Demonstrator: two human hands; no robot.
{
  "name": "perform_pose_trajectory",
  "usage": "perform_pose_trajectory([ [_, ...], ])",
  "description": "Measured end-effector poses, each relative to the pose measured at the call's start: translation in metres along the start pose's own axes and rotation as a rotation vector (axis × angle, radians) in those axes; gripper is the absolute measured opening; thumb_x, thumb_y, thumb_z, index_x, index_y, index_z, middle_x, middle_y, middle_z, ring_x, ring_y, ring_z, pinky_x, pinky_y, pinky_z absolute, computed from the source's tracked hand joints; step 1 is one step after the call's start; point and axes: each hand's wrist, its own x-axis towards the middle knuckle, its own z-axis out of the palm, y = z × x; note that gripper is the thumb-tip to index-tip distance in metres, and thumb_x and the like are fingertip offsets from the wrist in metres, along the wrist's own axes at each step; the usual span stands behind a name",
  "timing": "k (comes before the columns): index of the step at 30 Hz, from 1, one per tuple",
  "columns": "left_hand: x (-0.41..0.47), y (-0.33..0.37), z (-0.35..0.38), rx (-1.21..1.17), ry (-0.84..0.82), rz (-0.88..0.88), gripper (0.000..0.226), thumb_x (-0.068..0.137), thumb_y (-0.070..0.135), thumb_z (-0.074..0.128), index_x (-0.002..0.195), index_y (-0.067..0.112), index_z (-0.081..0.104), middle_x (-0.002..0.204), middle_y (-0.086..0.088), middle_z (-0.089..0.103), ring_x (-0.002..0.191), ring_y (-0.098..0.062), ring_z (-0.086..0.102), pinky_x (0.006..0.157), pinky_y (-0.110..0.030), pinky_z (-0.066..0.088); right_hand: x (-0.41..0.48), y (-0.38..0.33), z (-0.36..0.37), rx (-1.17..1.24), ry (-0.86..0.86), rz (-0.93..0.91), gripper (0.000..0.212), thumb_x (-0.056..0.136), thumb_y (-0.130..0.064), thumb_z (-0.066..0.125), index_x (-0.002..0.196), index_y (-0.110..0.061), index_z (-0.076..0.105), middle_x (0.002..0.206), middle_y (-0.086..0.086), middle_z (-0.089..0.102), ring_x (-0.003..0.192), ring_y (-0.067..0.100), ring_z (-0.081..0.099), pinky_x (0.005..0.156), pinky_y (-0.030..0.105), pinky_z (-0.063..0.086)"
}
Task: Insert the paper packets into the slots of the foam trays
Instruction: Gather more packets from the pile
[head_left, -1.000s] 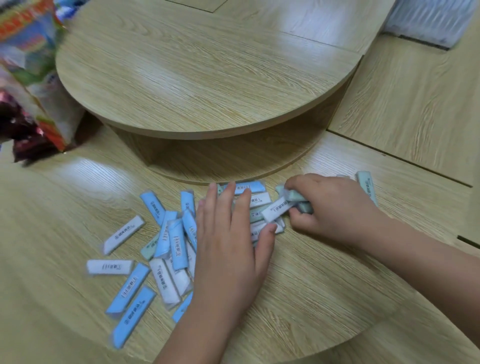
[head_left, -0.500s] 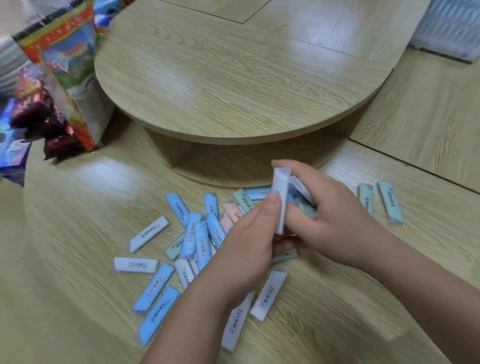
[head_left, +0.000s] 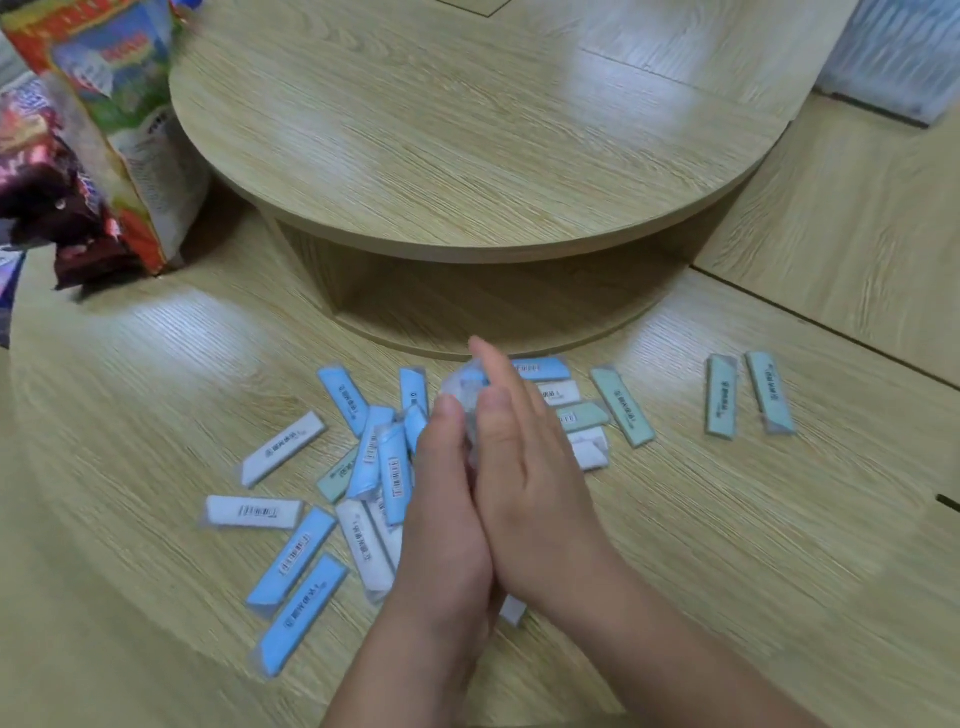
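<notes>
Since half a second ago both hands have closed palm to palm, and the white packet pinched then is now part of the bundle of packets (head_left: 464, 387) between them. The left hand (head_left: 447, 514) and right hand (head_left: 527, 483) press it with flat palms and straight fingers, just in front of the round wooden shelf (head_left: 467, 130). Loose paper packets (head_left: 382, 467) lie scattered in front of that shelf, two green packets (head_left: 721, 396) off to the right. A snack bag (head_left: 122, 104) stands left of it.

One head-worn camera looks forward and down, close over the left hand (head_left: 447, 525) and right hand (head_left: 537, 499), with the round upper tabletop (head_left: 467, 130) farther off.
</notes>
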Motion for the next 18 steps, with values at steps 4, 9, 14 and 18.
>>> perform_pose_trajectory([
  [4,-0.007,0.006,-0.004,-0.074,-0.071,-0.03,0.061,0.081,0.064,0.064,0.129,0.025,0.066,0.132,-0.004,0.066,0.126,-0.016,0.059,0.107,-0.035,0.043,-0.006,-0.001,0.009,0.034,0.018,-0.046,0.063,0.095,-0.056,-0.001,0.154,-0.042,0.019,0.152,-0.028,0.025,0.144,-0.006,0.009,0.121,0.035,0.01],
  [9,-0.004,0.008,-0.003,0.044,0.201,-0.001,0.039,0.088,0.06,0.059,0.106,0.031,0.076,0.107,0.003,0.076,0.099,-0.008,0.072,0.074,-0.017,0.055,-0.005,-0.001,0.018,0.233,0.0,-0.038,0.071,0.094,-0.063,0.0,0.149,-0.036,0.035,0.156,-0.038,0.008,0.145,-0.009,-0.013,0.123,0.044,0.006],
  [14,0.004,0.011,0.004,0.234,0.549,0.021,0.061,0.094,0.061,0.047,0.079,0.005,0.066,0.061,-0.002,0.067,0.048,-0.009,0.063,0.041,-0.016,0.044,-0.007,-0.008,0.019,0.498,0.112,-0.156,0.047,0.102,-0.047,0.021,0.141,-0.037,0.044,0.154,-0.017,0.034,0.145,0.003,0.027,0.116,0.026,0.03],
  [18,0.01,0.03,-0.008,-0.155,0.574,0.033,0.047,0.084,0.059,0.066,0.067,0.016,0.053,0.052,-0.002,0.044,0.038,-0.013,0.044,0.037,-0.023,0.041,0.01,0.02,-0.035,0.036,0.13,-0.474,0.046,0.094,-0.035,0.049,0.138,-0.023,0.049,0.146,-0.005,0.045,0.142,0.014,0.035,0.113,0.028,0.033],
])
